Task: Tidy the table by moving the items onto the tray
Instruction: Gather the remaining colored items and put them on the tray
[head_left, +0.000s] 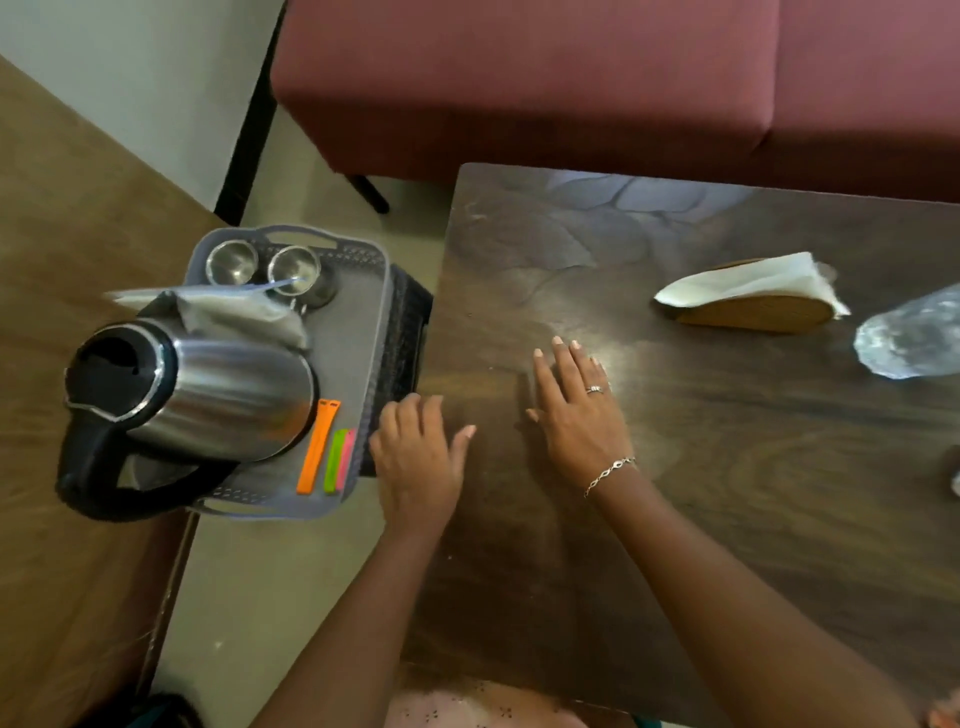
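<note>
1. Wood, dark and glossy: the table (675, 467) fills the view from 12 to 5 o'clock. The grey plastic tray (353, 338) sits just off the table's 9 o'clock edge on a black crate-like stand (405, 332).
2. Already on the tray: a steel jug (228, 395), two steel cups (232, 262), a clear bag (244, 306), and orange, green and pink clips (317, 447).
3. Not yet moved: a wooden napkin holder (753, 312) with white napkins (743, 280), at 2 o'clock from the right hand and well apart from it. A crinkled clear plastic item (909, 338) lies at the 3 o'clock edge, cut off by the frame, so I can't tell what it is.
4. Handling guess: the holder is stiff and light, and the napkins are soft and loose and may slide out if it tips. Best to pinch both wood sides low, with the paper squeezed between them, and keep it level.
5. Handling guess: the plastic item looks thin, slippery and crushable, so use a loose whole-hand hold.
6. The left hand (415, 457) is at the table's edge just beside the tray, with fingers loosely bent, thumb out, and nothing visibly held.
7. The right hand (576, 415) lies flat, palm down, on the table. Its fingers are straight and close together and hold nothing. It wears a ring and a bracelet.
8. The tabletop is smooth with a glare patch, so things will likely slide easily.
9. Room: a maroon sofa (571, 78) at 12 o'clock, a pale floor (260, 597) at 7 o'clock, and a brown wooden surface (62, 260) at 9 o'clock.
</note>
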